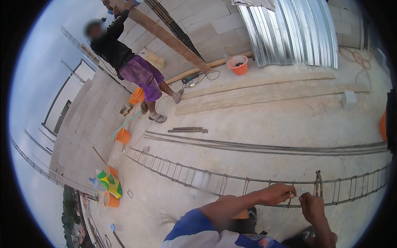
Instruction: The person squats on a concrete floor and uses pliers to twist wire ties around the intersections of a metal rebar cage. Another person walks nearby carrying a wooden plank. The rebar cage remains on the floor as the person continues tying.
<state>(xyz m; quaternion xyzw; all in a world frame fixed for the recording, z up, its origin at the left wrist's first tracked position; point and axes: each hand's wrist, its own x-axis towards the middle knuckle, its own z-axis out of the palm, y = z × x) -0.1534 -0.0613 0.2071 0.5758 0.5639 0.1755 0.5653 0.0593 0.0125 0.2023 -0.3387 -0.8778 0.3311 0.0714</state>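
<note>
Working close to the rebar frame, laid along the floor, should aid control. Left hand and right hand curl closed over it, nearly touching, contents indiscernible.

A red bucket stands near a block wall, dark things inside it. Corrugated metal sheets stand just right of the bucket; an angle grinder lies left of it. Below it, long boards lie flat. Well left of the bucket, a co-worker holds a tilted plank. A white block sits well right of it.
</note>
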